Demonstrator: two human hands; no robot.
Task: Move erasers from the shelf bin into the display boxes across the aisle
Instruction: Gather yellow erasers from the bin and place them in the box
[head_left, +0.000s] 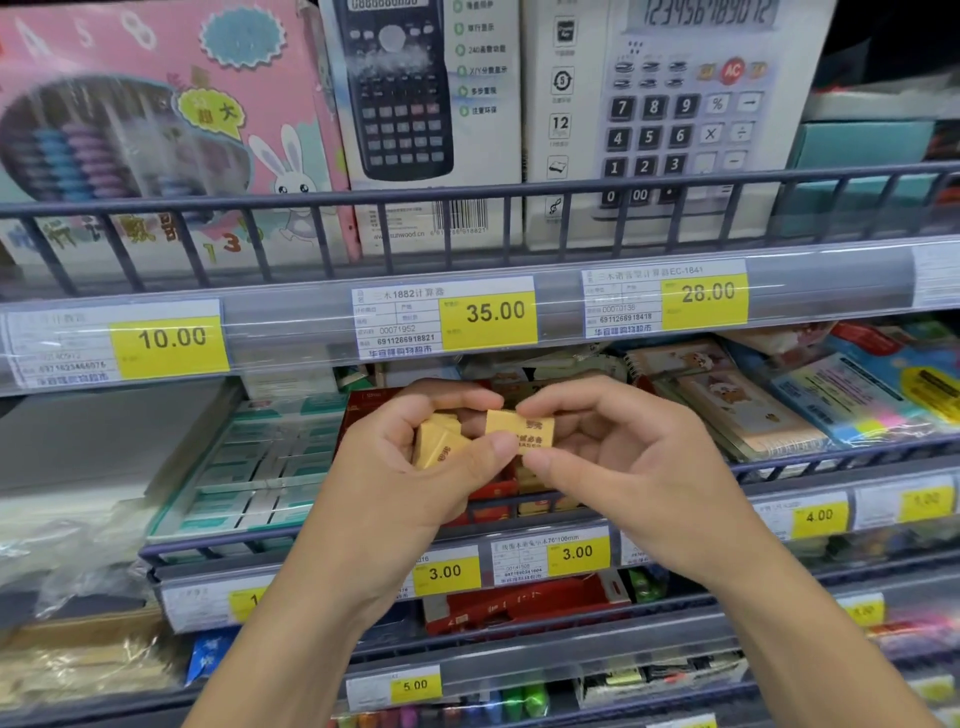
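Both hands meet in front of the middle shelf. My left hand (415, 462) cups a small stack of yellow wrapped erasers (439, 441) in its palm. A further yellow eraser (519, 428) with dark print sits between the two hands, pinched by my right hand (613, 447) with the left thumb touching its lower edge. Behind and below the hands stands the red shelf bin (363, 410), with more yellow erasers (530, 480) showing inside it. The display boxes are out of sight.
A wire rail (467, 525) fronts the shelf, with yellow price tags (447, 571) below it. Teal-and-white packs (260, 467) lie left of the bin, notebooks and sticky notes (753, 410) right. Calculator boxes (426, 114) fill the upper shelf. Lower shelves hold pens and red boxes.
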